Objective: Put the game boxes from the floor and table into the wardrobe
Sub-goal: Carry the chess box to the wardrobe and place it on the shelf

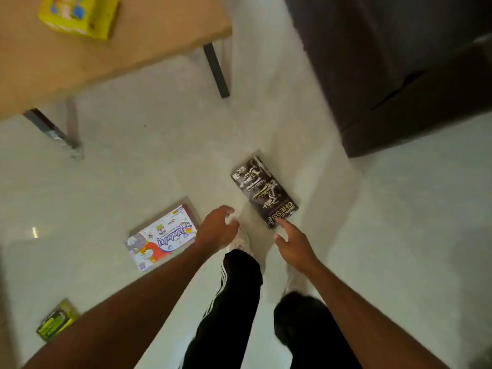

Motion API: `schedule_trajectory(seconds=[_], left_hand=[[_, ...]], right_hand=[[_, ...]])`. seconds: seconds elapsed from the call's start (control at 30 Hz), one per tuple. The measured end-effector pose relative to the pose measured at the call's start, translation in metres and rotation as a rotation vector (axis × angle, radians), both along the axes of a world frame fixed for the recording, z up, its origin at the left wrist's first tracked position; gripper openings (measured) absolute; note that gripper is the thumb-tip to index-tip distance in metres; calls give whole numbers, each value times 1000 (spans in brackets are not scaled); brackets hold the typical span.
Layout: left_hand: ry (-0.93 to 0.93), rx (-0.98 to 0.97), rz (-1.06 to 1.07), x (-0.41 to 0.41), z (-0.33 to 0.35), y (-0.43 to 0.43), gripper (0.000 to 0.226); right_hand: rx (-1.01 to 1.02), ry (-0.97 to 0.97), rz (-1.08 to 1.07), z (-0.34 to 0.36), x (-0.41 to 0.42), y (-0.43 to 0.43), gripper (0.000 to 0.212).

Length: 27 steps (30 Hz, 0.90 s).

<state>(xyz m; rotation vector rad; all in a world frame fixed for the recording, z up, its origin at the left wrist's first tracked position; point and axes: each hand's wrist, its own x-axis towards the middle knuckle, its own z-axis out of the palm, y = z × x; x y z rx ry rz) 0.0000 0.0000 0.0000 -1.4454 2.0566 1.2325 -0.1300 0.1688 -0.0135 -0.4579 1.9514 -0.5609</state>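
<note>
- Both hands are being held out over the floor, empty and with fingers spread: the left hand is hanging between the two nearer boxes, and the right hand is being stretched toward the chess box, its fingertips lying at that box's near short end; whether contact is being made cannot be told.
- The chess box is lying flat on the floor, long and thin, angled away toward the dark wardrobe.
- It is being judged as light, stiff cardboard with a glossy, rather slippery face; loose pieces inside are likely to be shifting if it is tipped, so a level carry is being advised.
- A hold across the long edges is being judged best, a fingertip first being worked under the near end, since the box is sitting flush with the floor.
- The colourful box is lying flat just left of the left hand, the green box well apart at the lower left, and the yellow box is resting on the bench.
- Open floor is being left between the chess box and the wardrobe; the bench leg and the person's own shoe are the nearest edges to be minded.
</note>
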Motion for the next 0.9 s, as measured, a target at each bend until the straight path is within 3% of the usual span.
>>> schedule_trajectory(seconds=[0.17,0.27,0.37,0.47,0.57,0.77,0.9], left_hand=[[-169,36,-321,-59,-162,-36,58],[-173,-28,-447,-88,-243,-45,70],[-203,-85,-552,-98,-307,-44,85],[-222,-122,-672,-85,-343,-32,100],[-248,-121,-649,-67,-349,-17,109],[-344,74,-578,-59,-326,7,83],[-229,-113,-508,-77,-320,-4,83]], right_hand=[[100,-13,139,-172,-27,-28,54],[187,-8,239,-260,-38,-34,57],[248,42,348,-315,-42,-29,58],[272,139,414,-329,-44,-20,60],[232,178,451,-332,-63,-20,60],[219,158,474,-333,-119,-49,72],[210,273,312,-317,-106,-41,57]])
